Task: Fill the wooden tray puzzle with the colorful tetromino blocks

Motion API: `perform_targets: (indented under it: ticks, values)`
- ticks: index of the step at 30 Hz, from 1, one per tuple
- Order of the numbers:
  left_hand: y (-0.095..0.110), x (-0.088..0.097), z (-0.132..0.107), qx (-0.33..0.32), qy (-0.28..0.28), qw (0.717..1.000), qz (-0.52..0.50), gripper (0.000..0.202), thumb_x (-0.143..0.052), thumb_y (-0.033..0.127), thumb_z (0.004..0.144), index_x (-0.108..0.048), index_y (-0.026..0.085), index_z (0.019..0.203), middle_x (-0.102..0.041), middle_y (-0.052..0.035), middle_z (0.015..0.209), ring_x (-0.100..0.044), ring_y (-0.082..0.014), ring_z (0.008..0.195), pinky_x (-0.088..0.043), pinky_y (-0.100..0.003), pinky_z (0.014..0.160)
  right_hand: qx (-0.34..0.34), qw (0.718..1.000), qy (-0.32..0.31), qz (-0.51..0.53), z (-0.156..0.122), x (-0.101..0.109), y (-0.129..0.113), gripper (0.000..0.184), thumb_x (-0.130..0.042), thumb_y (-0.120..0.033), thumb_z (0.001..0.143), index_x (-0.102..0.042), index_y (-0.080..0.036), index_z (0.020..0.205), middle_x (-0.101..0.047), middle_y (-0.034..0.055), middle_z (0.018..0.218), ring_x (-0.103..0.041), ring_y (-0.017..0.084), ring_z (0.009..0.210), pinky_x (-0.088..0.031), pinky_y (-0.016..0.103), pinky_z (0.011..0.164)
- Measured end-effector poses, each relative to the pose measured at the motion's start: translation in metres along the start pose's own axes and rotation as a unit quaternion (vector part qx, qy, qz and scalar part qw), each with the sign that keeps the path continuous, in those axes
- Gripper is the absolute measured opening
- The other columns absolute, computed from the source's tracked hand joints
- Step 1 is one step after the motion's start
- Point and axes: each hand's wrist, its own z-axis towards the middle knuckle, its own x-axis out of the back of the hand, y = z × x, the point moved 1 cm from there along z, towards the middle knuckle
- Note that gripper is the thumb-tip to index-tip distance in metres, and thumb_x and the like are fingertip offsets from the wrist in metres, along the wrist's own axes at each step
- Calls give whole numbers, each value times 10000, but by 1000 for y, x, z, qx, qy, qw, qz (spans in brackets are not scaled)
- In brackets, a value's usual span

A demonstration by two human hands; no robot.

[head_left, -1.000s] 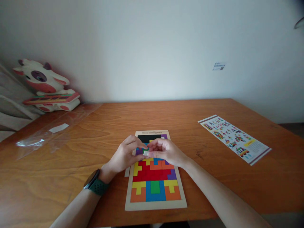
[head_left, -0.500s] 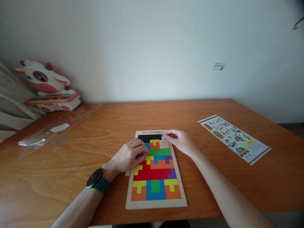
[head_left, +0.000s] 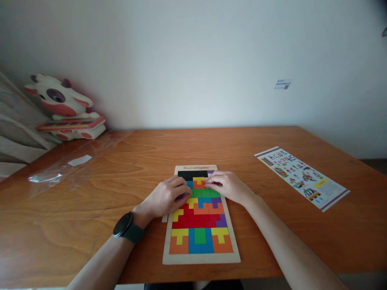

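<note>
A wooden puzzle board point(head_left: 202, 258) filled with coloured block pieces lies on the table in front of me. My left hand point(head_left: 165, 198), with a dark watch at the wrist, rests curled on the board's left side over a purple piece point(head_left: 180, 197). My right hand point(head_left: 227, 186) lies on the upper right of the board, fingers pinched together at the pieces near the orange block point(head_left: 198, 185). What the fingertips grip, if anything, is too small to make out. A black piece point(head_left: 192, 175) fills the top row.
A printed leaflet point(head_left: 302, 176) lies to the right on the wooden table point(head_left: 90, 209). A clear plastic bag point(head_left: 65, 167) lies at the left. A cow plush toy point(head_left: 65, 108) sits in the far left corner against the wall.
My hands parted from a joint grip above the board. The right hand went to the top right corner, then came down a little. The left hand stayed on the left side.
</note>
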Motion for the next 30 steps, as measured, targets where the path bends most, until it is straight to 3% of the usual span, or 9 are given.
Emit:
perform_targets:
  ticks: [10, 14, 16, 19, 23, 26, 30]
  values:
    - [0, -2, 0, -1, -17, 1000, 3, 167, -499, 225, 976, -661, 183, 973, -630, -61, 919, -569, -178, 869, -466, -280, 754, -39, 999, -12, -4, -2, 2, 1, 164, -679, -221, 897, -749, -228, 1044, -650, 66, 994, -663, 164, 819, -558, 322, 752]
    - [-2, 10, -1, 11, -21, 1000, 12, 195, -475, 237, 980, -658, 182, 941, -636, -55, 894, -569, -159, 817, -446, -265, 721, -58, 998, 18, 15, -2, 4, 4, 179, -599, -256, 949, -696, -209, 1092, -666, 67, 1011, -665, 153, 802, -549, 310, 746]
    - [-8, 22, -5, 51, -30, 998, 14, 203, -481, 255, 962, -652, 177, 886, -629, -45, 829, -554, -146, 747, -427, -260, 681, -73, 996, 42, -2, -2, 6, 5, 194, -541, -252, 974, -682, -213, 1102, -670, 62, 989, -654, 151, 777, -537, 311, 731]
    - [-26, 39, -16, 172, -74, 982, -13, 244, -528, 362, 915, -627, 172, 797, -601, -21, 725, -523, -131, 655, -408, -252, 625, -93, 994, 50, -22, -3, 9, 7, 161, -577, -245, 945, -684, -215, 1061, -666, 52, 967, -647, 152, 767, -524, 301, 712]
    - [-51, 51, -36, 306, -194, 924, -124, 303, -634, 484, 802, -654, 182, 814, -650, -15, 743, -579, -148, 672, -444, -244, 612, -91, 995, 29, -21, -4, 9, 9, 139, -613, -242, 919, -687, -215, 1034, -662, 48, 982, -651, 153, 803, -514, 292, 727]
    - [-56, 57, -46, 358, -212, 897, -148, 332, -726, 466, 692, -662, 194, 872, -668, -13, 793, -605, -170, 730, -474, -254, 648, -96, 994, 36, -25, -4, 8, 10, 164, -552, -244, 953, -685, -212, 1044, -664, 53, 977, -642, 145, 767, -501, 290, 704]
    - [-51, 68, -53, 381, -232, 874, -192, 461, -819, 394, 548, -653, 213, 938, -677, -6, 866, -626, -198, 822, -513, -277, 727, -97, 994, 44, -30, -4, 8, 11, 174, -532, -252, 964, -686, -215, 1034, -661, 47, 951, -631, 141, 748, -482, 278, 678]
